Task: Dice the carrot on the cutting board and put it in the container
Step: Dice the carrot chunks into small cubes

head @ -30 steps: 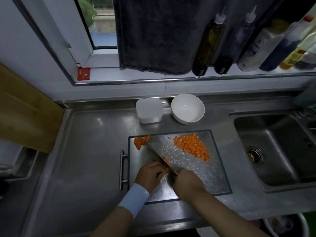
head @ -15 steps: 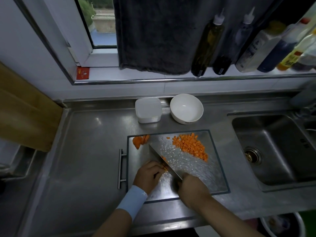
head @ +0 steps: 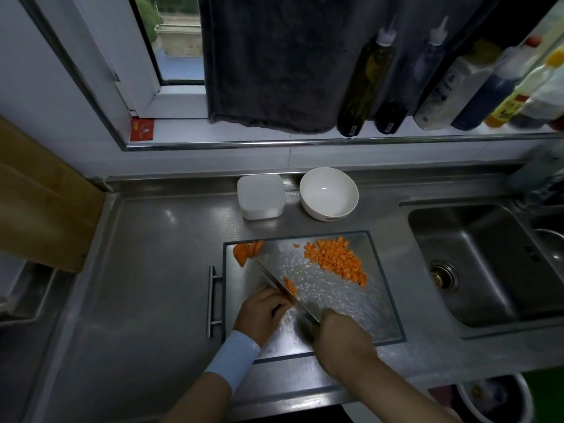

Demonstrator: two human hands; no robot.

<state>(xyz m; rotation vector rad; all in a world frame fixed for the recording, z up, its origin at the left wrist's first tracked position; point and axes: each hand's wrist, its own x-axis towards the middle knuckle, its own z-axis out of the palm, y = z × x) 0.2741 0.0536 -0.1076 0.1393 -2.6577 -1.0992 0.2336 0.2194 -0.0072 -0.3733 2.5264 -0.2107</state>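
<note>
We grip knife (head: 271,277) in right hand (head: 341,340); left hand (head: 264,312) curled, pinning carrot piece (head: 289,286) against it. Knife runs diagonally far-left; left hand nearer carrot piece, container (head: 261,196) beyond board (head: 366,315).

The right hand (head: 341,340) is gripping the handle of a broad steel knife (head: 274,280), its blade lying diagonally across the textured metal cutting board (head: 360,306). The left hand (head: 262,312) is holding small orange carrot pieces (head: 290,286) with curled fingers against the blade. A heap of orange diced carrot (head: 335,261) is lying near the board's far right side.
</note>
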